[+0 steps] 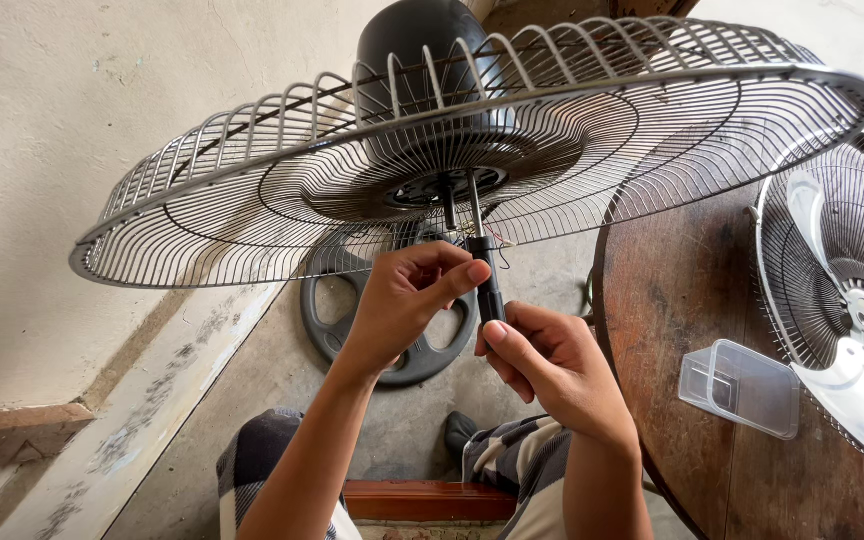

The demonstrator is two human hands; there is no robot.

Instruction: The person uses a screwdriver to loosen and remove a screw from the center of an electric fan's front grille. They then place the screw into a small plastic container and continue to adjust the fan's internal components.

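The right hand [542,365] is curled shut around a black screwdriver [487,285]; the left hand [407,295] pinches its shaft, the tip up at the hub of a wire fan guard [252,190]. A round wooden table [682,300] beside them carries a clear plastic box [742,385] and another fan [842,290]

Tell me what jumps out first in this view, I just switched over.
The big wire fan guard fills the top of the view, its dark motor housing behind the hub. Just below the hub, the left hand and right hand hold a black-handled screwdriver pointing up into it. At right, on a round wooden table, stand a clear plastic box and a second fan.
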